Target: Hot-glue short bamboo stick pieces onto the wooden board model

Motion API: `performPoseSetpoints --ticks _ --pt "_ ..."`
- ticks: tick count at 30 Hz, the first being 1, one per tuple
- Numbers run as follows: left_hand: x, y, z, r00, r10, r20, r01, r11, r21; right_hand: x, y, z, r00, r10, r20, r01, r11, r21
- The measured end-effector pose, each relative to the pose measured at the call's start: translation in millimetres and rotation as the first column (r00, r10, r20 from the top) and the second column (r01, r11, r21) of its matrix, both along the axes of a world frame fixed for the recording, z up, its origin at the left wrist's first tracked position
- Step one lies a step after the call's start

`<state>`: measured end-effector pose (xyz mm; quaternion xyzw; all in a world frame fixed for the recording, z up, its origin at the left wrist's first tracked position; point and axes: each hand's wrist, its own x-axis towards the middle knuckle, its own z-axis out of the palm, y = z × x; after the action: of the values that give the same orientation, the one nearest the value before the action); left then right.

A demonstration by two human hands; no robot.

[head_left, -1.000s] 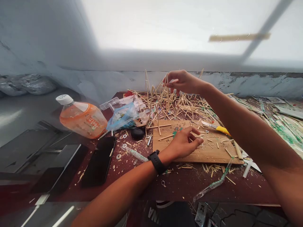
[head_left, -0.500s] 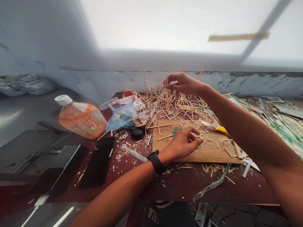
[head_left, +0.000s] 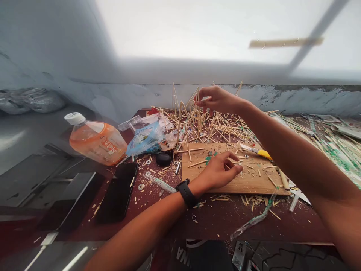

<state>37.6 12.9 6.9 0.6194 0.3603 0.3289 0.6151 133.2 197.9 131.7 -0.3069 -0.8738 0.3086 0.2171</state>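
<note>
My right hand (head_left: pixel 211 98) is raised over the back of the table, its fingers pinched at the top of an upright thin wooden stick (head_left: pixel 198 116). That stick stands among leaning, joined sticks and a loose heap of sticks (head_left: pixel 222 126). Low over the wooden board (head_left: pixel 194 175), my left hand (head_left: pixel 218 171) has loosely curved fingers, thumb and forefinger apart, with nothing plainly held. Beside it on the board lie short stick pieces (head_left: pixel 197 163) and green glue-like blobs (head_left: pixel 209 158). A yellow-handled utility knife (head_left: pixel 263 153) lies at the board's back right, partly behind my right forearm.
Left of the board are a black phone (head_left: pixel 120 195), a tilted bottle of orange drink (head_left: pixel 97 141), a blue plastic bag (head_left: pixel 146 137) and a small black case (head_left: pixel 163 159). A bent clear plastic tube (head_left: pixel 256 220) lies near the front edge. Green-stained sticks (head_left: pixel 335 150) spread at right.
Both hands hold nearly the same places. The view has shifted very slightly; nothing has visibly been picked up or let go.
</note>
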Motion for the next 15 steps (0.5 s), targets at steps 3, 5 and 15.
performPoseSetpoints --ticks 3,5,15 --pt "0.5 -0.3 -0.3 1.0 -0.001 -0.004 0.001 1.0 -0.009 0.1 0.2 -0.2 1.0 0.004 0.001 -0.004 1.0 0.004" --pt "0.5 -0.2 -0.2 1.0 0.001 -0.004 -0.001 1.0 -0.011 0.2 0.2 -0.5 1.0 0.008 0.002 -0.008 1.0 0.009" --pt "1.3 1.4 -3.1 1.0 0.003 0.006 -0.003 1.0 -0.009 1.9 -0.6 0.1 1.0 -0.01 0.004 0.01 1.0 0.007"
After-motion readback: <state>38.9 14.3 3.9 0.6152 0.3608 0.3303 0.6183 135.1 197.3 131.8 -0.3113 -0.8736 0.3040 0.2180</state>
